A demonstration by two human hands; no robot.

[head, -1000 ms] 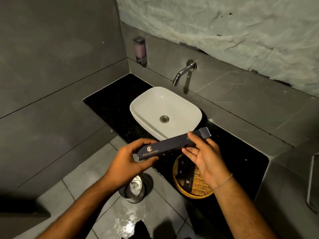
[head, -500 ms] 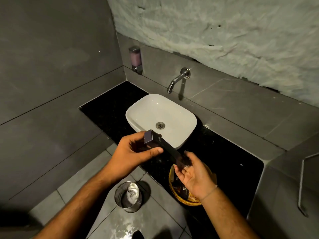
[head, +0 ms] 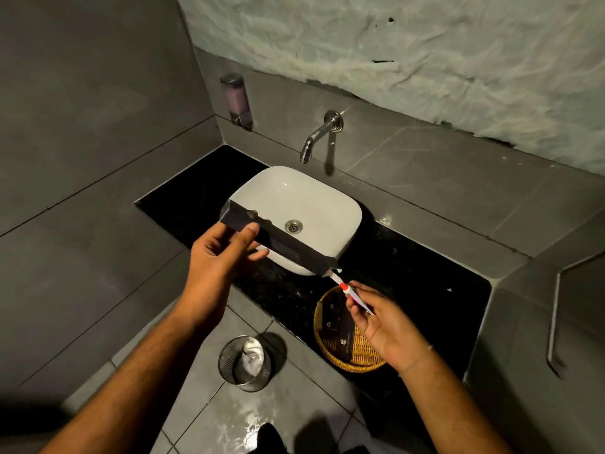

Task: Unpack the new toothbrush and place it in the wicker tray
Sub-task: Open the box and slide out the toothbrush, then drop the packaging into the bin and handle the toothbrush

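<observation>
**Toothbrush slides from its box above the bathroom counter**

My left hand (head: 222, 253) grips the dark box (head: 278, 244) near its closed end, thumb on top and fingers underneath, holding it tilted over the front edge of the white sink (head: 314, 204) so that its open end points down and to my right. From that open end a white and red toothbrush (head: 350, 291) sticks out, part of it still inside the box. My right hand (head: 383, 319) pinches the toothbrush's free end between thumb and fingertips, just above the wicker tray (head: 366, 363). The tray sits on the black counter (head: 409, 267) to the right of the sink, with other dark packets (head: 340, 335) lying in it. On the tiled floor below my arms stands a metal bin (head: 245, 363) with crumpled paper inside. A tap (head: 319, 134) and a soap dispenser (head: 235, 98) are fixed to the grey wall behind the sink.
</observation>
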